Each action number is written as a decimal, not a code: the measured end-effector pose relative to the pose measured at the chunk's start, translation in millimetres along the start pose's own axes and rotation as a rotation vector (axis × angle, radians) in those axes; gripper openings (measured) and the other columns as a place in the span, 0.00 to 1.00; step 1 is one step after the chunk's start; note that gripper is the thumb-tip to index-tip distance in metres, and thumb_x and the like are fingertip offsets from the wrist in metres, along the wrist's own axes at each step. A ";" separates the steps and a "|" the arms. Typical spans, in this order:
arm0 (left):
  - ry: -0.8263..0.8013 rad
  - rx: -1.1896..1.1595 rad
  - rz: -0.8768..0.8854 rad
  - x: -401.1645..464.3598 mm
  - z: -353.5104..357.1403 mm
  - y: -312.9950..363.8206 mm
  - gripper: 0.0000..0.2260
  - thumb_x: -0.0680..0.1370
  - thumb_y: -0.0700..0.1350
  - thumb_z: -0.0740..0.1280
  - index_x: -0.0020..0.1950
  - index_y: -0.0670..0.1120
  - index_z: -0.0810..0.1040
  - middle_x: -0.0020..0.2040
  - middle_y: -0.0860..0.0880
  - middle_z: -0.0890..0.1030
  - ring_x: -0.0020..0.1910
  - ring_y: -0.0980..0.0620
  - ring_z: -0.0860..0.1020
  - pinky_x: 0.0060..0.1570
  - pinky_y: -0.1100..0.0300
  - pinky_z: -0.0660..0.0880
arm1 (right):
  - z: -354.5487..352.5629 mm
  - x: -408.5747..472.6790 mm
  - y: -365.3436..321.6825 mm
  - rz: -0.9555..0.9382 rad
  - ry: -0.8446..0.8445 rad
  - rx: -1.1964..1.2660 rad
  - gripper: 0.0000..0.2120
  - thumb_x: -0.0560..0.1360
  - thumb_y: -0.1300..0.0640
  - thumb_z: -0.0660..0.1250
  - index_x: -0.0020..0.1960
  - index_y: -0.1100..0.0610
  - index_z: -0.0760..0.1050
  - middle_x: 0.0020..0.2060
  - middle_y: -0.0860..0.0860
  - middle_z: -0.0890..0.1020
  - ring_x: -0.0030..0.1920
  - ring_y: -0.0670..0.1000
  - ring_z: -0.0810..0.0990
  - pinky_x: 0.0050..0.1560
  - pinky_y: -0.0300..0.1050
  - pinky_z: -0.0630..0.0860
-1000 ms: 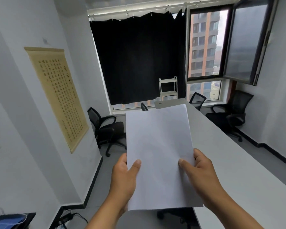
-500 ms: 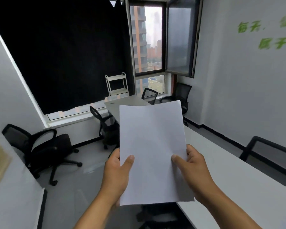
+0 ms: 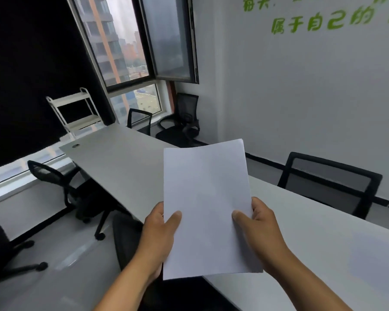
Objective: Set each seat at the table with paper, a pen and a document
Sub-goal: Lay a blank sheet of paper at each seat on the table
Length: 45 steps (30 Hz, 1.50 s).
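Left hand (image 3: pixel 158 234) and right hand (image 3: pixel 259 227) each pinch a side edge of 1 blank paper sheet (image 3: pixel 206 205), held upright between them above the grey tabletop (image 3: pixel 121 162) stretching beyond.

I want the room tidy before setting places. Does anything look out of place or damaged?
Nothing stands out. Both hands, left hand and right hand, hold flat, clean paper above the table.
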<state>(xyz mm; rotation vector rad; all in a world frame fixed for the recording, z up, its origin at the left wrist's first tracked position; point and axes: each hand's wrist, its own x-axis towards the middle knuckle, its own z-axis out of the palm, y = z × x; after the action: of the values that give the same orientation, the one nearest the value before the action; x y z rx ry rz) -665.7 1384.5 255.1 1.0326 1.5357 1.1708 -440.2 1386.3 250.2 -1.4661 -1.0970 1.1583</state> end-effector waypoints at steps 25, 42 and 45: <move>-0.499 0.194 -0.191 187.3 76.4 -110.8 0.05 0.85 0.45 0.72 0.59 0.53 0.85 0.51 0.56 0.90 0.49 0.51 0.90 0.49 0.49 0.85 | 41.5 68.3 115.6 0.350 0.563 -0.152 0.04 0.81 0.56 0.64 0.51 0.48 0.77 0.51 0.43 0.84 0.51 0.48 0.83 0.48 0.45 0.78; -0.632 0.320 -0.301 175.8 135.9 -187.3 0.09 0.88 0.50 0.64 0.57 0.57 0.85 0.54 0.54 0.90 0.54 0.47 0.89 0.61 0.40 0.84 | 7.9 50.1 213.9 0.526 0.716 -0.116 0.08 0.81 0.58 0.68 0.57 0.49 0.80 0.51 0.40 0.85 0.52 0.47 0.85 0.53 0.49 0.83; -0.639 0.326 -0.329 177.2 140.0 -197.5 0.10 0.88 0.53 0.64 0.56 0.54 0.85 0.53 0.51 0.89 0.53 0.45 0.88 0.59 0.43 0.84 | 1.6 50.2 226.9 0.546 0.721 -0.122 0.11 0.80 0.57 0.69 0.61 0.48 0.82 0.53 0.40 0.86 0.53 0.48 0.85 0.56 0.54 0.84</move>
<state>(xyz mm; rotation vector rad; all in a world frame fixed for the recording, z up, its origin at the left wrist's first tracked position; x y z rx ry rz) -587.6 1544.6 13.7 1.1649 1.3199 0.3113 -413.1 1399.1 19.7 -2.1255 -0.2736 0.7857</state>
